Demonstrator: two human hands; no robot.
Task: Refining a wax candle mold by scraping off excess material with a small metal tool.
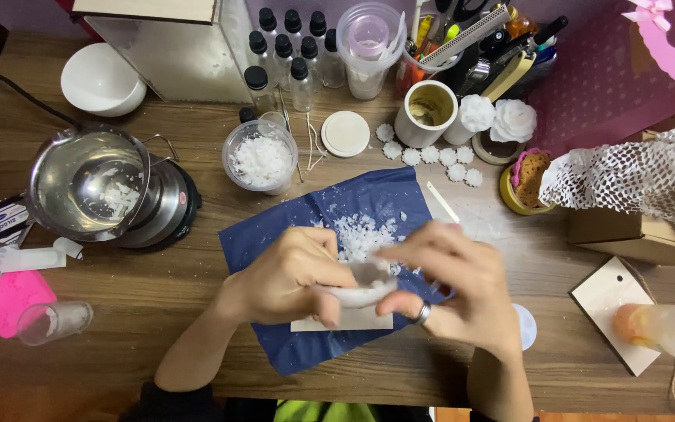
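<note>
- Left hand [294,273] and right hand [451,285] both grasp one soft white wax lump [361,287], fingers clenched on its opposite ends; judged a breaking grip.
- Lump sits above the dark blue paper sheet [298,344], which catches the loose white wax flakes [362,233].
- Clear plastic tub of flakes [261,159] stands behind; steel melting pot on a black hotplate [91,184] well left, within reach.

Flake pile [362,233] on cloth [306,352] (table's middle), pot [87,184] left, flake cup [260,159] behind.
</note>
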